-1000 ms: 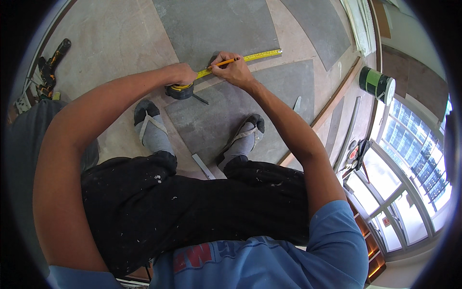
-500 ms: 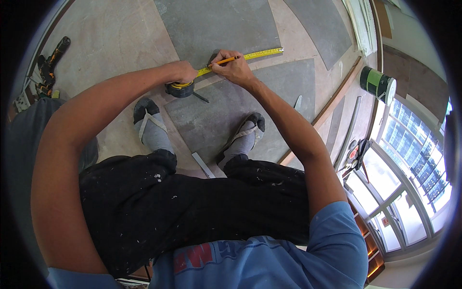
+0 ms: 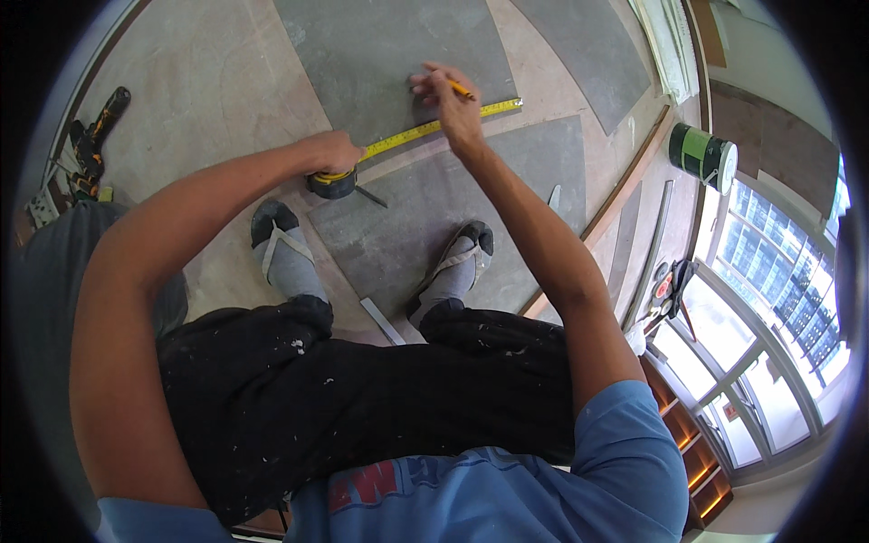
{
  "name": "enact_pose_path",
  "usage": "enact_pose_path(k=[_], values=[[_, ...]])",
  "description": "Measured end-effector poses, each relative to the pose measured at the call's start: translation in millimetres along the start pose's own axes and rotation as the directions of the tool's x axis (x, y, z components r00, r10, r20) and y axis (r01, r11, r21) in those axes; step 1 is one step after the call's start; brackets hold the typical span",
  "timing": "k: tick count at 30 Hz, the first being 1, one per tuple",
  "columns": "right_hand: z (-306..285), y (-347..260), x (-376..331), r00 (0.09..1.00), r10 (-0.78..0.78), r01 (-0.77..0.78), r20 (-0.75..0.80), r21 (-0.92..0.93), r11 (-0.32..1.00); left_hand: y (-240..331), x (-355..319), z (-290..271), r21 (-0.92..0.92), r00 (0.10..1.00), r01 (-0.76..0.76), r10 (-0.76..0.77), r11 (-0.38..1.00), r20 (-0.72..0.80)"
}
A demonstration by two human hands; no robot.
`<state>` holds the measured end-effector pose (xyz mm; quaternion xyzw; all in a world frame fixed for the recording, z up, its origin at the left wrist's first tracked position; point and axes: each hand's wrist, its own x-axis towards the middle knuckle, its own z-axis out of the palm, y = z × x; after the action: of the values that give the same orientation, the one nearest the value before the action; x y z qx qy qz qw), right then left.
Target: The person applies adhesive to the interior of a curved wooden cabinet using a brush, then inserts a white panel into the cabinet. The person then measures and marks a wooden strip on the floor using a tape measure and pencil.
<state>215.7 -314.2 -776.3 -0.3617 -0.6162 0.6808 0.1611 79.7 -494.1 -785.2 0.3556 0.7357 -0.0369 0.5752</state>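
Floor: grey tiles (image 3: 389,54) on bare screed.
Left hand (image 3: 333,150): clamped on tape measure (image 3: 331,182), blade along tile edge.
Right hand (image 3: 457,109): pinching pencil (image 3: 460,89) above blade.

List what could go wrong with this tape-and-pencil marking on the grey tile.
1. The left hand alone pins the tape measure case; if it shifts, the yellow blade could slide or skew and the mark land off.
2. The right hand holds the pencil just above the blade on the grey tile; pressing on the blade could nudge it.
3. The metal strip between the feet could be stepped on.
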Motion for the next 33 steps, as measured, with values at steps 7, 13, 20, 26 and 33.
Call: enact_pose_path(k=[7, 13, 20, 26, 33], values=[[-65.0, -61.4, 61.4, 0.664, -0.683, 0.338, -0.304, -0.693, 0.637, -25.4, -6.0, -51.8, -0.079, 0.953, -0.302, 0.299, 0.95, -0.048], [-75.7, -84.1, 114.5, 0.539, -0.748, 0.247, -0.389, -0.775, 0.581, -87.2, 5.1, -162.4, -0.046, 0.907, -0.299, 0.269, 0.953, -0.325], [-37.0, -30.6, 167.4, 0.741, -0.624, 0.233, -0.247, -0.777, 0.585, -130.8, 43.1, -305.7, -0.206, 0.904, -0.24, 0.141, 0.949, -0.403], [25.0, -34.4, 186.7, 0.756, -0.58, 0.108, -0.305, -0.814, 0.57, -168.4, 78.7, -378.6, -0.073, 0.878, -0.18, 0.126, 0.981, -0.463], [8.1, -59.2, 211.6, 0.858, -0.186, -0.17, -0.479, -0.607, 0.776, -148.2, 83.2, -378.4, -0.092, 0.885, -0.142, 0.085, 0.986, -0.457]])
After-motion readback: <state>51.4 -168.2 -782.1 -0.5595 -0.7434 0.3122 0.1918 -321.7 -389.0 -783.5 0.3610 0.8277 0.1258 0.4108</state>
